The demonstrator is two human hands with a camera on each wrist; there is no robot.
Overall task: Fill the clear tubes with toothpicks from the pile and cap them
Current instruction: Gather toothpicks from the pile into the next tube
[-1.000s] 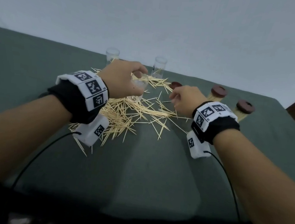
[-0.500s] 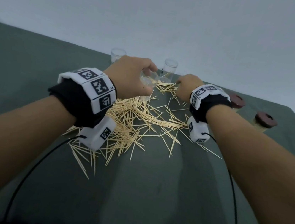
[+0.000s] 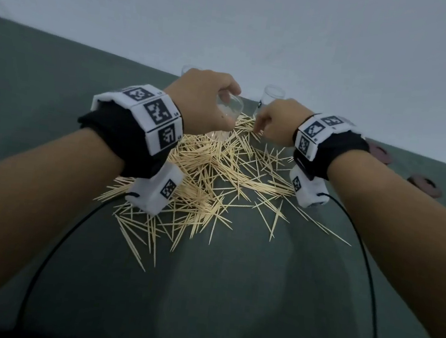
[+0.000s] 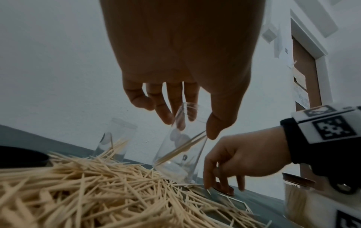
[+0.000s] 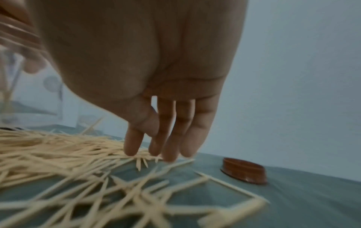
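Both hands work over the toothpick pile [image 3: 215, 173] on the bench [image 3: 228, 296]: the left hand [image 3: 202, 101] curls round a tilted clear tube [image 4: 181, 146] holding a few picks, the right hand [image 3: 275, 122] reaches down with straight fingers [image 5: 132, 145] touching the pile's far edge, gripping nothing yet. Beyond stand two empty tubes [image 3: 273, 96] and a brown cap [image 5: 244, 172]. Tilted too far, the held tube could spill its picks
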